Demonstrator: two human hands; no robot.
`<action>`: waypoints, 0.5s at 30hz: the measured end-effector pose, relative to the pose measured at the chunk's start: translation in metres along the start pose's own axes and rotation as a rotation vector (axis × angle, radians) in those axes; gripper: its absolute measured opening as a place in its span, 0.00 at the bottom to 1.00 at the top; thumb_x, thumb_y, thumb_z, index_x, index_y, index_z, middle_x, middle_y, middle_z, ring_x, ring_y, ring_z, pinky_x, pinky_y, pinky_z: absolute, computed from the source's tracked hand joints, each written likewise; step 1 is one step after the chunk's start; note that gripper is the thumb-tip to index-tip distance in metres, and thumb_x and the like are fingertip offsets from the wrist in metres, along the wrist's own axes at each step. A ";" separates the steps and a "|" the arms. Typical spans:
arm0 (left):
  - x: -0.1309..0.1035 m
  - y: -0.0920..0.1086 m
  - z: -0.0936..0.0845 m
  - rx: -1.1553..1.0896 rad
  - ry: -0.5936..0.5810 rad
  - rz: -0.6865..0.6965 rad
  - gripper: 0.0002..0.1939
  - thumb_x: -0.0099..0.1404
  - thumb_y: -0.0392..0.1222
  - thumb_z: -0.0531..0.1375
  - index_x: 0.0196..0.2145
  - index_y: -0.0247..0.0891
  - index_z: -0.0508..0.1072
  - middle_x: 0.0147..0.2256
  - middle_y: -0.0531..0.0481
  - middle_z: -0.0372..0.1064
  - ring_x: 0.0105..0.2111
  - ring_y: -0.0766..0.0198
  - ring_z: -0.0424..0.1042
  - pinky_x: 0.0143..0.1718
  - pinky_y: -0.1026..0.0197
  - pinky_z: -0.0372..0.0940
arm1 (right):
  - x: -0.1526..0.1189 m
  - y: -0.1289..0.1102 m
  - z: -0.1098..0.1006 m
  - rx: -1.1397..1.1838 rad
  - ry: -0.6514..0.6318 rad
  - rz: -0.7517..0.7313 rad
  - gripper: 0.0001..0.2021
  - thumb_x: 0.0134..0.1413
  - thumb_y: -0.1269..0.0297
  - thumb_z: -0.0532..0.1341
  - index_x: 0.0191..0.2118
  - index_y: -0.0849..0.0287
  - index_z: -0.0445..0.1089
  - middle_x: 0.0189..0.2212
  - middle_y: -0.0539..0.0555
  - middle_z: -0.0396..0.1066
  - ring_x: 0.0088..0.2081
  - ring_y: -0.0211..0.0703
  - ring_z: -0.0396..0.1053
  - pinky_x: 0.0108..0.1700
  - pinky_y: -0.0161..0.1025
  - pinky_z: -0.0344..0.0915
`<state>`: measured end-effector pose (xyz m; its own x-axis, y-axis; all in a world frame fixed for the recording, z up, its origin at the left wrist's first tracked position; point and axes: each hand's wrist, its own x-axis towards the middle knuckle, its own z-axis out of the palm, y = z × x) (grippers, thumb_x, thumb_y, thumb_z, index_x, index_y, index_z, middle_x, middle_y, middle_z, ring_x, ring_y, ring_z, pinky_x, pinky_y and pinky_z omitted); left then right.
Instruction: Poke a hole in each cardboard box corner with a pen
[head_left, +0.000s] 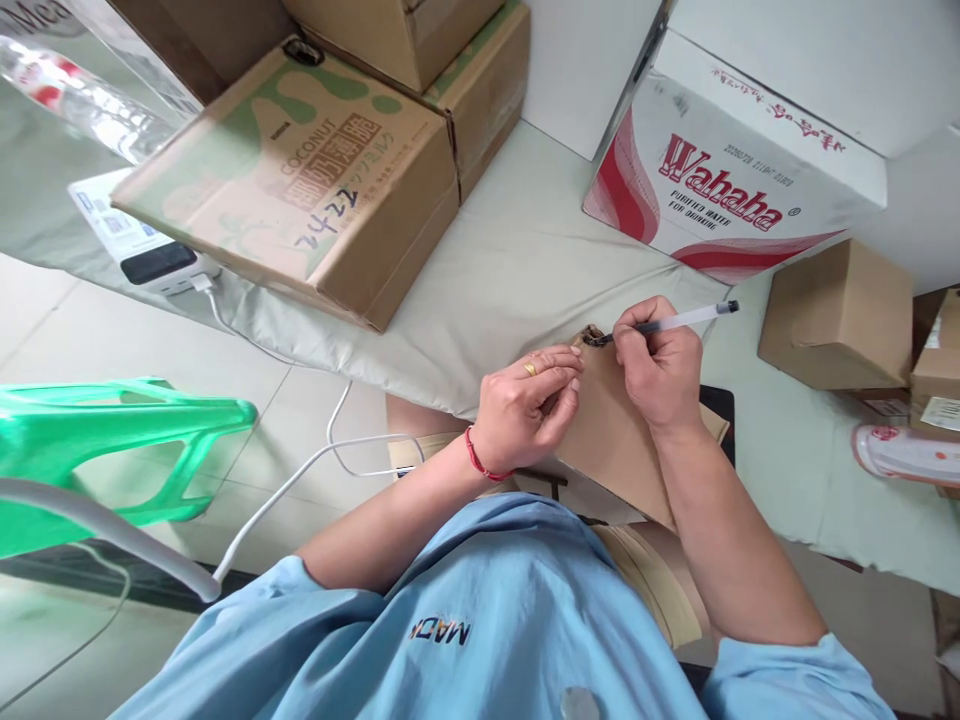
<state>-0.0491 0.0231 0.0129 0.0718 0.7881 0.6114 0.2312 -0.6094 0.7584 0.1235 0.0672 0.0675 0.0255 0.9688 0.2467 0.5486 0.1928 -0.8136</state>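
Note:
A flat brown piece of cardboard slants across my lap, its upper corner resting by the table edge. That corner has a dark, ragged-looking patch. My left hand is closed at the cardboard's left edge, with its fingertips beside the patch. A gel pen with a clear barrel and dark end is gripped in my right hand. The pen's tip touches or nearly touches the dark patch. My right palm and forearm lie over the cardboard's right side.
On the cloth-covered table stand a coconut carton, a Wahaha water box and a plain brown box. A power bank with a white cable sits at the left edge. A green stool stands on the floor.

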 end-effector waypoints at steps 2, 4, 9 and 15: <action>0.000 0.000 0.000 0.001 0.000 -0.004 0.09 0.71 0.28 0.61 0.38 0.37 0.81 0.43 0.42 0.86 0.50 0.54 0.86 0.56 0.55 0.80 | 0.001 -0.002 0.000 -0.007 -0.047 -0.009 0.06 0.59 0.65 0.61 0.29 0.54 0.69 0.22 0.44 0.66 0.24 0.36 0.61 0.30 0.37 0.57; 0.000 0.000 0.000 0.002 0.001 -0.004 0.09 0.72 0.29 0.61 0.38 0.37 0.81 0.43 0.42 0.86 0.50 0.54 0.86 0.56 0.56 0.80 | 0.001 -0.003 0.000 -0.013 -0.053 0.002 0.06 0.58 0.65 0.60 0.29 0.54 0.68 0.21 0.43 0.65 0.22 0.35 0.60 0.29 0.37 0.57; 0.000 0.001 0.000 0.005 0.000 -0.008 0.09 0.72 0.29 0.60 0.38 0.37 0.81 0.43 0.41 0.86 0.50 0.54 0.86 0.56 0.55 0.80 | 0.001 0.000 0.000 -0.008 0.042 0.047 0.05 0.56 0.66 0.60 0.28 0.54 0.68 0.20 0.43 0.64 0.22 0.35 0.59 0.27 0.37 0.55; -0.001 0.000 0.000 0.007 0.003 -0.013 0.10 0.73 0.30 0.60 0.38 0.38 0.81 0.44 0.42 0.86 0.50 0.55 0.86 0.57 0.55 0.81 | 0.000 0.006 0.000 -0.036 0.112 0.079 0.05 0.56 0.67 0.60 0.29 0.53 0.68 0.20 0.44 0.64 0.22 0.36 0.59 0.28 0.37 0.56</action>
<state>-0.0489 0.0228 0.0125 0.0662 0.7958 0.6019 0.2387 -0.5983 0.7649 0.1264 0.0688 0.0625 0.1624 0.9568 0.2414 0.5703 0.1086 -0.8143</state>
